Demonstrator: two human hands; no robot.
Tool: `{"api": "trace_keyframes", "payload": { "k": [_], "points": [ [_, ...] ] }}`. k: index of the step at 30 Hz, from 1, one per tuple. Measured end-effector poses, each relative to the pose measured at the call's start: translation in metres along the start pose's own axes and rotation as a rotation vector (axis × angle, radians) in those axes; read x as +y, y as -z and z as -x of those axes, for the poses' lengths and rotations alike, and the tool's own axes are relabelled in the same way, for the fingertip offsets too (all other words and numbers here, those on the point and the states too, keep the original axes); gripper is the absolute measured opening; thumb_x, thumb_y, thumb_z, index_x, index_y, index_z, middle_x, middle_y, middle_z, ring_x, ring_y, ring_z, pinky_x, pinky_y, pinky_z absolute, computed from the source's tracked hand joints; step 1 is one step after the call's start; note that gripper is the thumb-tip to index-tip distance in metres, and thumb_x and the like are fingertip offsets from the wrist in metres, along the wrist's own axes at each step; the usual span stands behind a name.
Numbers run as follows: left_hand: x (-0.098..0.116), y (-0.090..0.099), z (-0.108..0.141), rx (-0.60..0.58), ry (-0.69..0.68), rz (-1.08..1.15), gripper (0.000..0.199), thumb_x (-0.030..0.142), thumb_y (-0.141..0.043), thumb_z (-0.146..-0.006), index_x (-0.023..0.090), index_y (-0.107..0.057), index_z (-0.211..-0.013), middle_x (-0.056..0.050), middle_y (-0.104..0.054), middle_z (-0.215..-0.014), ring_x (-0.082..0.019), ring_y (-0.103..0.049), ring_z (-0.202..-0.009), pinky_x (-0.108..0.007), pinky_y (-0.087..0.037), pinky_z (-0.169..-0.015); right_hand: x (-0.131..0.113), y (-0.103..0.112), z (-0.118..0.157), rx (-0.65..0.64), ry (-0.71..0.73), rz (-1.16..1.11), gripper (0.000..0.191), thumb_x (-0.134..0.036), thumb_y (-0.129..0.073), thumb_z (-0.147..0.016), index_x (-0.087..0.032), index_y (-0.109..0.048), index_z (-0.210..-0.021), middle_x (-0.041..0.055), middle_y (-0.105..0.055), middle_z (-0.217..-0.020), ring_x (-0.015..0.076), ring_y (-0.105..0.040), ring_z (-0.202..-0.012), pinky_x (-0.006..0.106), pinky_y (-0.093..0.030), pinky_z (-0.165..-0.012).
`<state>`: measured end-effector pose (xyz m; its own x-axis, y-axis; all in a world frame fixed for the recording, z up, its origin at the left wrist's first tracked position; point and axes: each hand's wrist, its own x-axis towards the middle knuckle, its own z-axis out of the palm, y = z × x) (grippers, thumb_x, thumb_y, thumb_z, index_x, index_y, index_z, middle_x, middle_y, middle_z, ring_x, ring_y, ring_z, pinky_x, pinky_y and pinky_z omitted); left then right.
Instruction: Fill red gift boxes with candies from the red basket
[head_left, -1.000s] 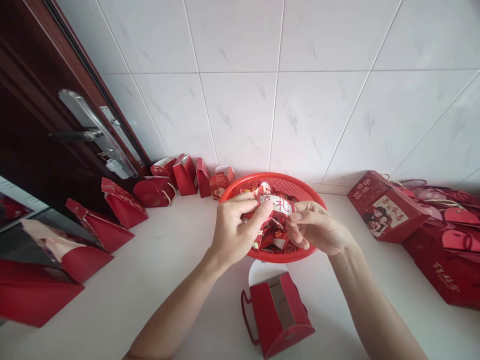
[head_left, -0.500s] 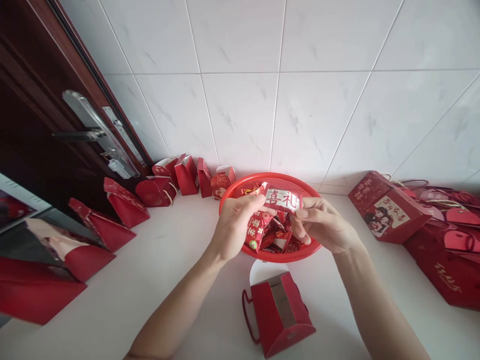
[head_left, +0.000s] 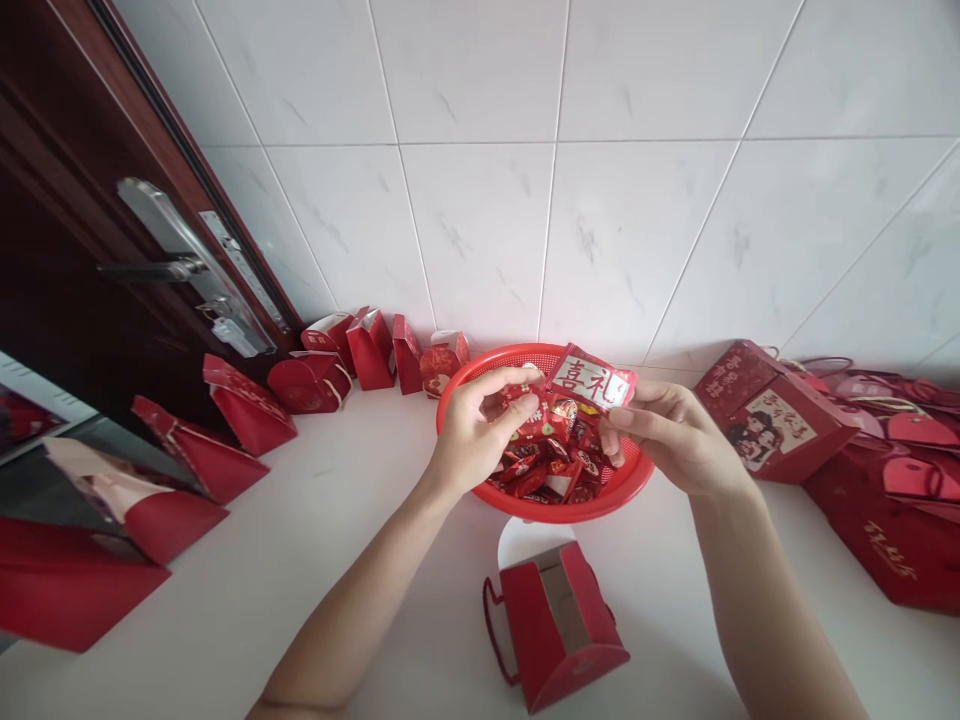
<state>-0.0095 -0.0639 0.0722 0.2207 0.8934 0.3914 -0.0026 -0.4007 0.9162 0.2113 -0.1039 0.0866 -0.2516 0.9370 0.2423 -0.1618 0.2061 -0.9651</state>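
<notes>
My right hand (head_left: 667, 435) pinches a red-and-white candy packet (head_left: 592, 382) by its right end, above the basket. The packet's white panel with large dark characters faces me. My left hand (head_left: 484, 425) has its thumb and fingers closed on a red snack packet (head_left: 534, 418) with printed flowers, over the basket's left half. Below both hands the red plastic basket (head_left: 637, 488) holds many small wrapped candies (head_left: 559, 470). In front of it lies a red gift box (head_left: 559, 630) with its top open, a cord handle at its left side and a white flap towards the basket.
Several red gift boxes (head_left: 315, 382) stand along the wall and down the left edge. To the right are a printed red box (head_left: 772, 410) and a pile of red gift bags (head_left: 877, 520). A dark door with a metal handle (head_left: 169, 265) is at left. The white tabletop (head_left: 352, 520) bears everything.
My hands have moved apart. The right hand has carried the white-panelled packet rightward, away from the left hand. The flowered packet has turned and risen with my left hand.
</notes>
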Motion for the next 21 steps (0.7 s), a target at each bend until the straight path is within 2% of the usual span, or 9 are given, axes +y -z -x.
{"api": "trace_keyframes", "payload": {
  "k": [4,6,8,10,13,15,17,18,21],
  "points": [
    [-0.006,-0.002,-0.004,0.078,0.050,0.058,0.020,0.035,-0.077,-0.080,0.021,-0.081,-0.093,-0.007,-0.079,-0.100,-0.025,-0.071,-0.098,-0.035,-0.057,-0.085,-0.001,0.006,0.000,-0.038,-0.013,0.101,0.022,-0.037,-0.080,-0.083,-0.018,-0.074,-0.074,0.0035,-0.070,-0.064,0.0160,-0.062,-0.057,0.029,-0.052,-0.058],
    [-0.008,-0.004,-0.005,0.051,0.081,0.133,0.023,0.040,-0.073,-0.083,0.019,-0.081,-0.088,-0.008,-0.079,-0.097,-0.025,-0.070,-0.099,-0.034,-0.056,-0.085,0.000,0.004,0.000,-0.064,-0.039,0.148,0.025,-0.039,-0.081,-0.082,-0.017,-0.072,-0.074,0.0035,-0.070,-0.065,0.0153,-0.062,-0.057,0.028,-0.052,-0.058],
    [-0.010,-0.006,-0.006,-0.030,0.109,0.176,0.030,0.045,-0.069,-0.086,0.017,-0.078,-0.080,-0.007,-0.076,-0.088,-0.023,-0.069,-0.090,-0.032,-0.055,-0.079,0.002,0.002,-0.002,-0.107,-0.084,0.190,0.029,-0.042,-0.082,-0.081,-0.016,-0.071,-0.077,0.0036,-0.070,-0.066,0.0146,-0.063,-0.057,0.027,-0.051,-0.056],
    [-0.011,-0.008,-0.006,-0.059,0.127,0.154,0.031,0.046,-0.072,-0.084,0.017,-0.075,-0.072,-0.003,-0.070,-0.074,-0.018,-0.066,-0.074,-0.028,-0.051,-0.069,0.005,0.002,-0.005,-0.165,-0.116,0.229,0.032,-0.046,-0.080,-0.083,-0.015,-0.070,-0.084,0.0043,-0.072,-0.070,0.0150,-0.065,-0.060,0.026,-0.053,-0.058],
    [-0.015,-0.008,-0.009,0.029,0.122,0.123,0.030,0.045,-0.079,-0.078,0.017,-0.072,-0.069,0.001,-0.064,-0.064,-0.015,-0.059,-0.062,-0.025,-0.045,-0.058,0.011,0.012,-0.016,-0.224,-0.106,0.341,0.031,-0.047,-0.071,-0.089,-0.016,-0.068,-0.097,0.0054,-0.074,-0.083,0.0173,-0.070,-0.074,0.029,-0.057,-0.068],
    [-0.018,-0.007,-0.013,0.067,0.118,0.133,0.031,0.047,-0.080,-0.076,0.018,-0.074,-0.070,0.000,-0.065,-0.065,-0.015,-0.059,-0.063,-0.026,-0.045,-0.059,0.018,0.024,-0.029,-0.219,-0.120,0.557,0.021,-0.039,-0.066,-0.092,-0.018,-0.066,-0.098,0.0053,-0.074,-0.090,0.0192,-0.071,-0.084,0.031,-0.057,-0.076],
    [-0.024,-0.005,-0.017,0.065,0.121,0.137,0.031,0.048,-0.080,-0.075,0.018,-0.075,-0.071,0.000,-0.067,-0.068,-0.016,-0.061,-0.065,-0.027,-0.046,-0.062,0.029,0.033,-0.045,-0.281,-0.263,0.994,0.008,-0.023,-0.062,-0.089,-0.019,-0.068,-0.093,0.0062,-0.074,-0.096,0.0207,-0.070,-0.088,0.030,-0.055,-0.076],
    [-0.027,-0.005,-0.019,0.056,0.130,0.138,0.030,0.048,-0.081,-0.074,0.019,-0.076,-0.071,0.000,-0.069,-0.069,-0.017,-0.062,-0.068,-0.027,-0.047,-0.064,0.036,0.036,-0.053,-0.365,-0.402,1.244,0.006,-0.018,-0.064,-0.085,-0.020,-0.068,-0.088,0.0057,-0.074,-0.094,0.0216,-0.070,-0.087,0.030,-0.054,-0.073],
    [-0.039,-0.004,-0.025,0.017,0.195,0.115,0.031,0.049,-0.082,-0.070,0.019,-0.079,-0.075,-0.002,-0.074,-0.076,-0.021,-0.067,-0.079,-0.029,-0.050,-0.073,0.054,0.036,-0.073,-0.482,-0.534,1.419,0.010,-0.014,-0.074,-0.071,-0.020,-0.067,-0.068,0.0048,-0.067,-0.069,0.0265,-0.068,-0.078,0.031,-0.049,-0.065]
  ]
}}
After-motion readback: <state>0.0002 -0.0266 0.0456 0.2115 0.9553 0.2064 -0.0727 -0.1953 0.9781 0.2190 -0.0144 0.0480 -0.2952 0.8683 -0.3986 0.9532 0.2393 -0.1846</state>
